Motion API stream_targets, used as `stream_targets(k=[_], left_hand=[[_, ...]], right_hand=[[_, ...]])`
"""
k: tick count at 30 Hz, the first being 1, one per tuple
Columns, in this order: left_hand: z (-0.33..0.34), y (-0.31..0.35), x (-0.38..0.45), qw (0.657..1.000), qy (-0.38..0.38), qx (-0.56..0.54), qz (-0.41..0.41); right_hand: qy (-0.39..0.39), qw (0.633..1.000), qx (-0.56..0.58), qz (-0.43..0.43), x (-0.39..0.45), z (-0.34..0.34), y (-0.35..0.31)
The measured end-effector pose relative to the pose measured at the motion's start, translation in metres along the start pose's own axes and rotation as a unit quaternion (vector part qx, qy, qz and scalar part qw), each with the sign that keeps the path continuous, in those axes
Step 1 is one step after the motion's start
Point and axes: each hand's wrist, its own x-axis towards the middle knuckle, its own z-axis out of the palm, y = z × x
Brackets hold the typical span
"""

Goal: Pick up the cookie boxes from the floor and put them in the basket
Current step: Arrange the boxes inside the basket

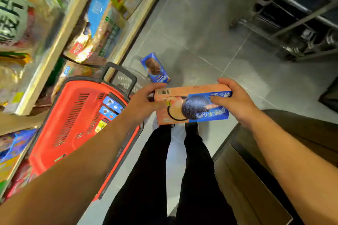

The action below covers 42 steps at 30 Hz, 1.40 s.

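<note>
Nearest the camera, two legs in black trousers [182, 179] stand on the grey tiled floor [192, 33]. Above them, both bare hands hold one rectangular pink-and-blue cardboard cookie box [192, 105] in the air, its long axis running left to right. The left hand [144, 104] clamps the pink end, thumb along the top edge beside the barcode. The right hand [236, 100] clamps the blue end, fingers over the top edge and thumb pressed on the printed face. The box is clear of the floor and is not over the basket; it sits just to the right of the basket's rim.

To the left stands the red plastic shopping basket [73, 115] with slotted walls and a dark grey frame. Several blue cookie boxes [111, 105] stand on end inside it against the right-hand wall. Its dark pull handle [118, 73] rises at the far end.

Beyond the held box, a second blue cardboard cookie box [155, 67] lies flat on the floor, near the handle and apart from both hands.

Farther left, light wooden shelves [60, 36] carry packaged snack goods. At far right stands a metal rack [296, 14].
</note>
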Motion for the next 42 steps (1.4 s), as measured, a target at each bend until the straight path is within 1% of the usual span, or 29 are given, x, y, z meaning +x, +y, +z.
stream_targets(k=[2,4,7,9,12,14,15,18,20,23,25,26,28,31,33,35,37,40,42], left_hand=[[-0.01,0.011,-0.047,0.999,0.042,0.011,0.016],[-0.012,0.015,-0.079,0.995,0.083,0.033,0.035],[-0.02,0.017,-0.134,0.981,0.162,0.093,0.057],[-0.026,0.013,-0.168,0.968,0.21,0.127,0.055],[-0.033,-0.001,-0.227,0.949,0.296,0.099,0.054],[-0.036,-0.011,-0.257,0.942,0.322,0.08,0.057],[-0.037,-0.023,-0.281,0.934,0.346,0.068,0.056],[-0.035,-0.054,-0.324,0.921,0.387,0.028,0.035],[-0.031,-0.08,-0.355,0.9,0.435,-0.012,0.034],[-0.026,-0.118,-0.392,0.872,0.485,-0.061,0.035],[-0.025,-0.151,-0.419,0.845,0.529,-0.072,0.02],[-0.026,-0.164,-0.431,0.837,0.542,-0.071,0.016],[-0.026,-0.188,-0.451,0.828,0.555,-0.078,0.026],[-0.027,-0.226,-0.479,0.816,0.571,-0.084,0.035],[-0.03,-0.253,-0.495,0.812,0.572,-0.11,0.025],[-0.034,-0.275,-0.506,0.809,0.567,-0.151,0.021],[-0.04,-0.291,-0.513,0.813,0.562,-0.152,-0.001],[-0.054,-0.312,-0.518,0.821,0.554,-0.137,-0.026],[-0.065,-0.322,-0.514,0.827,0.546,-0.129,-0.029]], right_hand=[[-0.03,0.996,-0.081,-0.038,-0.031,0.008,-0.025],[-0.035,0.987,-0.143,-0.071,-0.053,0.015,-0.046],[-0.07,0.962,-0.223,-0.144,-0.087,0.035,-0.078],[-0.094,0.945,-0.254,-0.183,-0.104,0.048,-0.097],[-0.162,0.909,-0.297,-0.244,-0.127,0.076,-0.122],[-0.189,0.887,-0.322,-0.272,-0.138,0.095,-0.139],[-0.219,0.868,-0.335,-0.294,-0.148,0.113,-0.145],[-0.267,0.832,-0.358,-0.33,-0.169,0.151,-0.158],[-0.297,0.798,-0.385,-0.357,-0.189,0.182,-0.158],[-0.327,0.757,-0.411,-0.389,-0.219,0.223,-0.156],[-0.349,0.726,-0.424,-0.414,-0.243,0.254,-0.144],[-0.35,0.717,-0.427,-0.426,-0.253,0.267,-0.139],[-0.342,0.703,-0.438,-0.444,-0.272,0.29,-0.13],[-0.351,0.686,-0.448,-0.452,-0.299,0.326,-0.107],[-0.36,0.68,-0.459,-0.443,-0.313,0.352,-0.094],[-0.365,0.667,-0.475,-0.443,-0.321,0.374,-0.082],[-0.365,0.656,-0.486,-0.447,-0.323,0.391,-0.073],[-0.363,0.671,-0.486,-0.426,-0.327,0.41,-0.062],[-0.374,0.674,-0.486,-0.413,-0.322,0.419,-0.058]])
